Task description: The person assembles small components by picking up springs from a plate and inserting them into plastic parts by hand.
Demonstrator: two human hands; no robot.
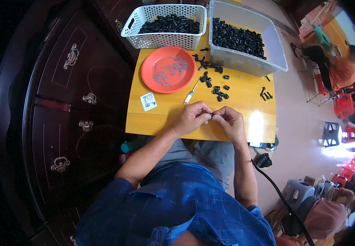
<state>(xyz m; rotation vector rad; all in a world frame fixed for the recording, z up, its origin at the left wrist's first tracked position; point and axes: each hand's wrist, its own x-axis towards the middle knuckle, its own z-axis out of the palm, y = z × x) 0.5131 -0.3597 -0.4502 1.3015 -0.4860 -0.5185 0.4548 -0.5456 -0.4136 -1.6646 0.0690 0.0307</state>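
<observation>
My left hand [193, 118] and my right hand [230, 123] meet over the near edge of the yellow table. Between their fingertips they pinch a small black plastic part [211, 115], mostly hidden by the fingers. Just beyond my left hand lies a small screwdriver [188, 98] with a pale handle and a thin metal shaft. Loose black plastic pieces [220, 96] are scattered past my hands, some short and ring-like. Farther left sits a round orange-red plate [146, 73] holding many thin metal pins [165, 74].
A white perforated basket [161, 42] and a clear plastic bin [243, 57], both with black parts, stand at the far edge. A white printed card [148, 101] lies left. Dark cabinets [62, 115] flank the left side; a black cable [282, 197] runs by my right arm. People sit at right.
</observation>
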